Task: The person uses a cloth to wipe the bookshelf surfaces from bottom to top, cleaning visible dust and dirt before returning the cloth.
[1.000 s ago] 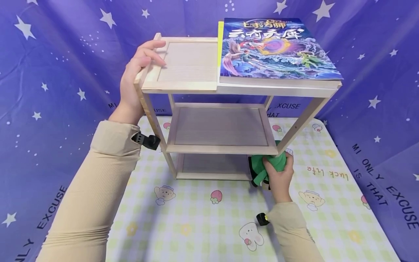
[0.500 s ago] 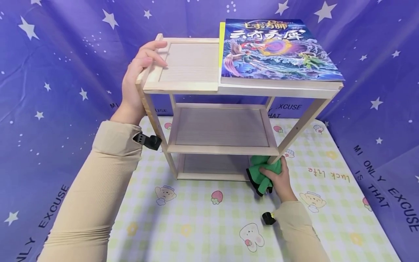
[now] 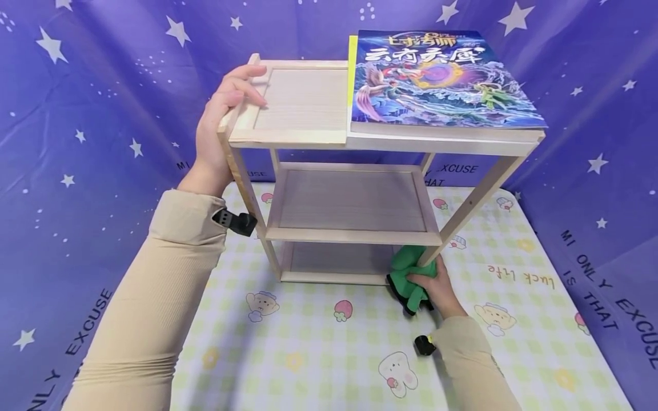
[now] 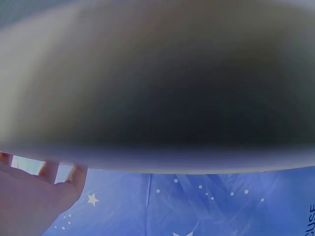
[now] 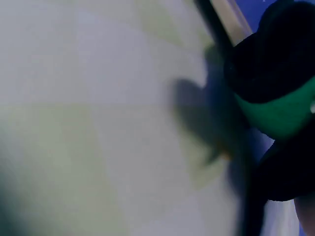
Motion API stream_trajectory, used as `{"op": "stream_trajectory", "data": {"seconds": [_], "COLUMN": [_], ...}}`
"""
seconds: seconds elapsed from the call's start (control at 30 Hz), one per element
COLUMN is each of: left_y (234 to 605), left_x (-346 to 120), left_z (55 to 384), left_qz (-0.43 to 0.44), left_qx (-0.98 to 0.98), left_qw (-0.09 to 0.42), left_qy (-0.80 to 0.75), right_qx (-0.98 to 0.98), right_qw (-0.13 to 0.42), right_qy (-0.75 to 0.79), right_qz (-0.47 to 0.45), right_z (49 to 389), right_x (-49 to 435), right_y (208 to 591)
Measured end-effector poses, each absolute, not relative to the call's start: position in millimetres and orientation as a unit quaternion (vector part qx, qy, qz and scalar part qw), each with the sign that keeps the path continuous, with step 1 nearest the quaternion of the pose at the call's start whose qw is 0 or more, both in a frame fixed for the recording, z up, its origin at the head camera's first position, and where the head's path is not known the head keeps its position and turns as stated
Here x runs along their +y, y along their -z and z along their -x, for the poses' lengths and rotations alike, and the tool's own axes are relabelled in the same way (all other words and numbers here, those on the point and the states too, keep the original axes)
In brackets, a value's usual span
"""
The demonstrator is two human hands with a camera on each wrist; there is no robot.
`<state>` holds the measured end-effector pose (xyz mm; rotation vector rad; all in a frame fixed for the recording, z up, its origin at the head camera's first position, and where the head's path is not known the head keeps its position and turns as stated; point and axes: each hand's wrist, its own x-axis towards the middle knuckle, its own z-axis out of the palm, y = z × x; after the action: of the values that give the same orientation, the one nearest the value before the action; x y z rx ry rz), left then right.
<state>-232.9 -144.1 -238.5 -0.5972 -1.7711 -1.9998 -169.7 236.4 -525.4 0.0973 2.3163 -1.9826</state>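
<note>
A three-tier wooden shelf rack [image 3: 288,138] stands upright in the head view. My left hand [image 3: 221,128] grips the upper left end of the rack, its fingers bent over the side edge onto the top board. At the lower right front leg, my right hand [image 3: 441,285] holds a bunched green cloth item with black trim [image 3: 411,268], thumb across its front. The cloth overlaps the right end of the bottom shelf, and the leg passes in front of part of it. In the right wrist view, dark openings of the green cloth item [image 5: 275,115] show close up.
A blue illustrated book [image 3: 442,85] lies on the right half of the top board, over a yellow-edged one [image 3: 352,74]. Under the rack is a checked cartoon tablecloth [image 3: 303,337]. A purple starry curtain [image 3: 128,103] surrounds the table on its visible sides.
My right hand has drawn the green cloth item a little toward me and to the left, around the front leg. The left hand keeps its hold on the rack.
</note>
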Motion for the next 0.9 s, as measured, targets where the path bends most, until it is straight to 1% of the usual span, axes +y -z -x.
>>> {"op": "stream_trajectory", "data": {"seconds": [0.13,0.4,0.73,0.9], "left_y": [237,237,236,237], "left_x": [-144,-143,-143,-144], "left_z": [232,233,233,232], "left_qz": [0.215,0.212,0.211,0.208], "left_qx": [-0.633,-0.638,-0.645,-0.645], "left_qw": [0.199,0.201,0.200,0.203], "left_qy": [0.716,0.712,0.707,0.707], "right_qx": [0.758,0.770,0.782,0.789], "right_qw": [0.055,0.037,-0.029,-0.043], "right_qy": [0.647,0.633,0.612,0.601], "right_qz": [-0.051,-0.069,-0.110,-0.122], "right_z": [169,169,161,155], "right_x": [235,233,221,214], "right_y": [528,538,542,543]}}
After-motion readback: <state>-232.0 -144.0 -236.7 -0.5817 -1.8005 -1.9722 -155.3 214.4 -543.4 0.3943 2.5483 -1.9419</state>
